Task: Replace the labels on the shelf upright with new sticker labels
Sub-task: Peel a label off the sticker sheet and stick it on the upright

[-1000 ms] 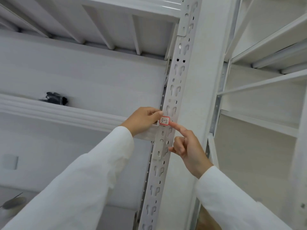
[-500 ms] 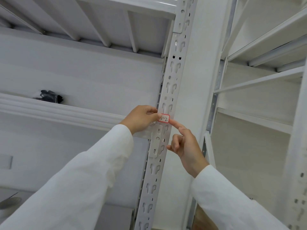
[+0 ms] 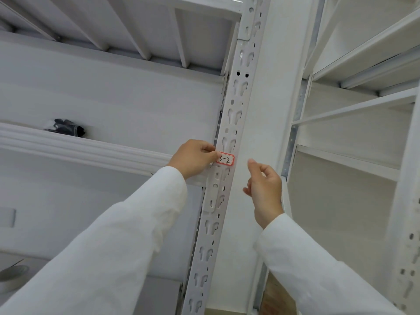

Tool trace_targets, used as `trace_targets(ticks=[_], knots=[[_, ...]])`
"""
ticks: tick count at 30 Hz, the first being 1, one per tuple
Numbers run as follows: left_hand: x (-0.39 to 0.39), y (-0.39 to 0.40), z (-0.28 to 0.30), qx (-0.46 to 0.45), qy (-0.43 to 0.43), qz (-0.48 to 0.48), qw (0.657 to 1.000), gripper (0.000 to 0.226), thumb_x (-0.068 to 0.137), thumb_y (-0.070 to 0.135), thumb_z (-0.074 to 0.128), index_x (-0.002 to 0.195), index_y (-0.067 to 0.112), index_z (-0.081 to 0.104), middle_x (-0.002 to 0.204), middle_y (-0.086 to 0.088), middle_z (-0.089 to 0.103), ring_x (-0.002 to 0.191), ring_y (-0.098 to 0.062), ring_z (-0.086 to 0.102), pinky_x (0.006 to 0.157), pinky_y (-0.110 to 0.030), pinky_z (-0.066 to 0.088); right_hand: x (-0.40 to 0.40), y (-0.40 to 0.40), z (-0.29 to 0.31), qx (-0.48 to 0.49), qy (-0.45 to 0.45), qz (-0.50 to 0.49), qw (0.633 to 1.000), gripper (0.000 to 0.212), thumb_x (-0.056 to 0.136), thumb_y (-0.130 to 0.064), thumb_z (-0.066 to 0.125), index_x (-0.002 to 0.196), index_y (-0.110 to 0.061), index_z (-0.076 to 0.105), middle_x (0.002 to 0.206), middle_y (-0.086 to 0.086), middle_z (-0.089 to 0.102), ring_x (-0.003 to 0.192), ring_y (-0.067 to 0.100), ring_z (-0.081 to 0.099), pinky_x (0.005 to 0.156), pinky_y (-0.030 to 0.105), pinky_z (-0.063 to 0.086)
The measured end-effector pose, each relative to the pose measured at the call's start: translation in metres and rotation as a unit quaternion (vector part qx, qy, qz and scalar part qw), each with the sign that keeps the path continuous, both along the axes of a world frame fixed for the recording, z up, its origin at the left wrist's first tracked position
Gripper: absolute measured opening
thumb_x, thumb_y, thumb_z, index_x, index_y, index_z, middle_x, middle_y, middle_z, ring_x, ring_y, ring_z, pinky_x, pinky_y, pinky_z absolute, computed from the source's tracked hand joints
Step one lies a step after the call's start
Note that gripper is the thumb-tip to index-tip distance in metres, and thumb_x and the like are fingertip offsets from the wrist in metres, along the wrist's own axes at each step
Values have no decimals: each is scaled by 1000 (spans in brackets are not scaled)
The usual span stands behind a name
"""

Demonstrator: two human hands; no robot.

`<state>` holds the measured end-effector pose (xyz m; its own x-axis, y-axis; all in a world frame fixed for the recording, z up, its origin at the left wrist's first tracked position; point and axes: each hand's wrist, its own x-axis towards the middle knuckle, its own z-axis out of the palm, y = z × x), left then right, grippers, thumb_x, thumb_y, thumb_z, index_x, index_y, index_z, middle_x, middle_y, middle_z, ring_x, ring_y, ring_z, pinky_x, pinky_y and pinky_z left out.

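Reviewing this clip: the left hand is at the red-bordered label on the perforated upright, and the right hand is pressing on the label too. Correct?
Not quite. In the head view the right hand is off the label, held apart in the air beside the upright. The left hand is at the label's left edge, as stated.
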<state>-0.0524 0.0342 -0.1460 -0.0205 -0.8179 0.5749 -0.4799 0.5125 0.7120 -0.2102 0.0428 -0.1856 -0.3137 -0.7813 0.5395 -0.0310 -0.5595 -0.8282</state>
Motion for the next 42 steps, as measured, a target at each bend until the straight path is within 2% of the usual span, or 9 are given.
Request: trace_targets(ticks=[5, 8, 13, 17, 21, 25, 33, 38, 42], knots=[[1, 0, 4, 18, -7, -15, 1000, 40, 90, 45, 51, 93, 10, 70, 90, -2, 64, 86, -18, 56, 84, -29, 43, 4, -8, 24, 9, 151, 50, 987, 31, 83, -48, 58, 97, -20, 60, 89, -7, 62, 80, 7, 57, 77, 28, 47], [0, -1, 3, 11, -41, -11, 999, 34, 89, 49, 51, 87, 19, 66, 92, 1, 64, 94, -20, 59, 93, -36, 44, 11, -17, 35, 32, 207, 64, 976, 33, 83, -51, 57, 93, -20, 63, 99, 1, 68, 93, 18, 65, 85, 36, 53], [-2, -1, 2, 6, -77, 13, 997, 36, 83, 46, 59, 105, 19, 66, 102, 0, 68, 106, -25, 62, 99, -45, 45, 1, -20, 35, 26, 237, 135, 962, 22, 94, -34, 48, 89, -20, 64, 86, 0, 69, 75, 11, 68, 73, 27, 57], [0, 5, 0, 22, -94, -1, 995, 58, 63, 53, 57, 113, 24, 63, 110, 0, 69, 107, -21, 63, 100, -44, 45, -7, -19, 33, 13, 252, 173, 952, 15, 94, -25, 50, 99, -25, 64, 97, 1, 71, 84, 12, 69, 79, 25, 57], [6, 5, 5, 57, -113, -39, 991, 39, 87, 21, 56, 125, 20, 58, 123, -2, 65, 116, -19, 58, 106, -37, 42, -7, -17, 32, 21, 275, 160, 948, 22, 82, -21, 68, 101, -31, 62, 101, 2, 71, 98, 19, 66, 87, 34, 54], [8, 5, 9, 75, -107, -55, 990, 45, 88, 9, 43, 129, 22, 56, 129, 2, 62, 120, -16, 54, 108, -33, 39, 8, -21, 35, 21, 259, 74, 963, 32, 73, -29, 76, 100, -19, 64, 95, 5, 70, 90, 20, 67, 79, 36, 57], [6, 4, 7, 59, -93, -51, 993, 36, 90, 28, 52, 125, 20, 58, 126, 2, 63, 117, -15, 56, 106, -32, 39, -21, -16, 49, 103, 303, 240, 916, 23, 88, -16, 60, 110, -22, 62, 108, 0, 69, 99, 15, 66, 84, 28, 56], [-5, -1, 5, 28, -70, 17, 997, 44, 87, 53, 52, 109, 16, 62, 115, -2, 66, 110, -22, 59, 102, -41, 42, -12, -14, 54, 141, 294, 180, 928, 30, 87, -45, 54, 103, -23, 66, 96, -2, 72, 89, 13, 69, 79, 32, 56], [-9, -2, 6, 27, -79, 46, 995, 40, 87, 54, 50, 100, 18, 61, 111, -4, 66, 109, -26, 59, 102, -44, 42, -6, -17, 51, 100, 310, 140, 935, 33, 94, -37, 47, 108, -12, 62, 89, 1, 68, 76, 13, 67, 72, 28, 58]])
